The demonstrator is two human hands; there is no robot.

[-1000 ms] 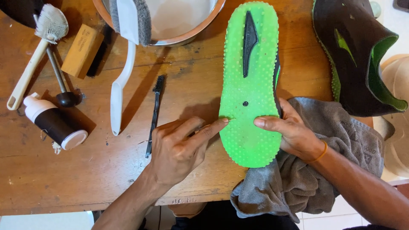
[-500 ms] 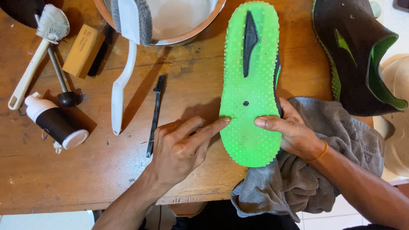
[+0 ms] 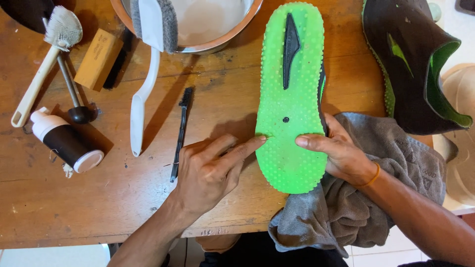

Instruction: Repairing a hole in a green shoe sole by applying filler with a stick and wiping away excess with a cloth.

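A bright green shoe with a studded rubber sole (image 3: 292, 104) lies sole-up right of the frame's centre on the brown wooden worktop (image 3: 99, 207), its heel end resting on a crumpled grey cloth (image 3: 396, 163). The left hand (image 3: 210, 173) lies flat with fingers (image 3: 247, 146) spread open, a fingertip touching the sole's left edge, while the right hand (image 3: 341, 153) grips the heel from the right. A slim black brush (image 3: 181, 131) lies just left of the left hand.
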